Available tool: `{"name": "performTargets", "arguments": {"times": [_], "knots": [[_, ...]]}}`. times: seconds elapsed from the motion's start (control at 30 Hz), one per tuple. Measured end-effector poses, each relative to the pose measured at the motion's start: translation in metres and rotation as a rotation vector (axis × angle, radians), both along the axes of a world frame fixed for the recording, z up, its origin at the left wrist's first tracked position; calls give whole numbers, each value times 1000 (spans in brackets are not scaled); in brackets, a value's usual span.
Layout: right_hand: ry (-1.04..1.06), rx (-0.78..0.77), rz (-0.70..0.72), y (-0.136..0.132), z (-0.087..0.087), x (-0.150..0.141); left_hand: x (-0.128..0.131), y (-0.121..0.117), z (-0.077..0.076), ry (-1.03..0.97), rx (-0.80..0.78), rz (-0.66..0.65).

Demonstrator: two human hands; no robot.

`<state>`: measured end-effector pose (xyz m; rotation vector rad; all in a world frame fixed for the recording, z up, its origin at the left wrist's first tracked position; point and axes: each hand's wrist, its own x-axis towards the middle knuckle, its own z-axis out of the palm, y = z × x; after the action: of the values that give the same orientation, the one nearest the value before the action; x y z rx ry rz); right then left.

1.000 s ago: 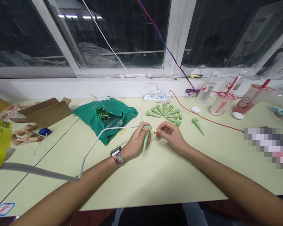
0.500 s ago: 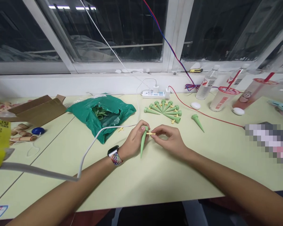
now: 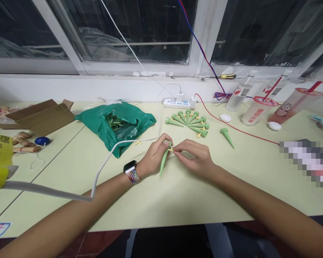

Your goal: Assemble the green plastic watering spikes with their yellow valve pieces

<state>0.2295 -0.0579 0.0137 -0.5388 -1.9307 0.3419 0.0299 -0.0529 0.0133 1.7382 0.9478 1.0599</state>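
Note:
My left hand (image 3: 155,154) is closed round the top of a green watering spike (image 3: 164,163), whose tip points down towards me. My right hand (image 3: 196,154) pinches a small yellow valve (image 3: 170,149) at the side of the spike's head. How deep the valve sits in the spike is hidden by the fingers. Beyond my hands, several green spikes with yellow valves (image 3: 188,123) lie in a fan, tips together. A single spike (image 3: 227,138) lies apart to the right. Another yellow valve (image 3: 138,142) rests by the torn green bag (image 3: 97,123), which holds more green spikes.
A white cable (image 3: 121,142) crosses above my left forearm. At the back stand a power strip (image 3: 177,103), a bottle (image 3: 239,94) and drink cups (image 3: 258,111). An open cardboard box (image 3: 47,120) and a blue ball (image 3: 42,141) are on the left, a blurred object (image 3: 309,161) on the right.
The yellow valve's visible length between the spike and my right fingers has become shorter, with the right fingers nearer the spike. The camera view has tilted slightly.

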Motion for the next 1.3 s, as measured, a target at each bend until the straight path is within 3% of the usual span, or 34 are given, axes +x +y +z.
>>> {"name": "performTargets", "arguments": {"times": [0.1,0.33,0.6,0.97,1.17,1.3], "knots": [[31,-95,-16,-4,-1,-3,0,-1,0,20,72,39],[235,-528,55,-13,-4,-12,0,-10,0,24,214,112],[184,-451,105,-14,4,-7,-4,-12,-3,105,365,79],[273,-750,195,-24,9,-14,-10,-12,-4,206,588,54],[470,-957,237,-19,6,-22,-6,-3,-1,108,403,93],[483,-1009,284,-15,0,-23,-7,-1,0,112,449,195]]}}
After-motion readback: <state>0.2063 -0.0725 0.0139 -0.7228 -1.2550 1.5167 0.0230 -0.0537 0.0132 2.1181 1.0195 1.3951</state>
